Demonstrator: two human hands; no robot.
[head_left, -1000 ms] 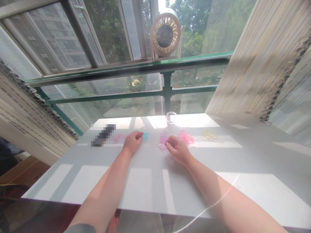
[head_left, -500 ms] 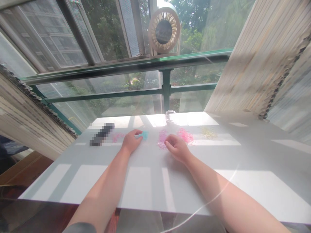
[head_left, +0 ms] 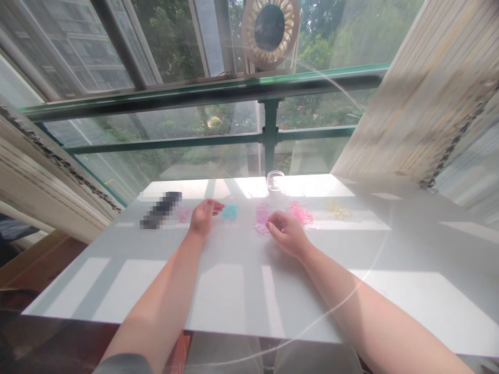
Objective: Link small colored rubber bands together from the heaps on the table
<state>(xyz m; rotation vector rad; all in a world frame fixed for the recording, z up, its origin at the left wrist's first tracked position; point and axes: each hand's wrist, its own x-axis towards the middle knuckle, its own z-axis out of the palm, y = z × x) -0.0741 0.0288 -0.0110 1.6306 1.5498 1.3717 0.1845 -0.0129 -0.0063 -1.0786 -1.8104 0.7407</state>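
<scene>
My left hand (head_left: 202, 217) is just left of a small teal pile (head_left: 230, 211), its fingers bent and close together. Whatever may be between them is too small to make out. Beside that wrist lies a small pink pile (head_left: 184, 214). Curled over the white table (head_left: 234, 291), my right hand (head_left: 287, 232) has its thumb near the bent fingers; anything inside is hidden. It is at the right edge of a purple pile (head_left: 262, 215), with a bright pink pile (head_left: 299, 213) just behind it. The piles look like small thin bands.
A yellow pile (head_left: 339, 210) lies farther right. Near the back edge stands a clear round container (head_left: 276, 181). A dark pixelated object (head_left: 161, 210) is at the left. Behind the table are a green railing (head_left: 268, 137) and a round fan (head_left: 270, 34); curtains hang on both sides.
My left hand has drawn back left from the teal pile and turned, its fingers closer together. My right hand stays by the purple pile. The view has tilted slightly down.
</scene>
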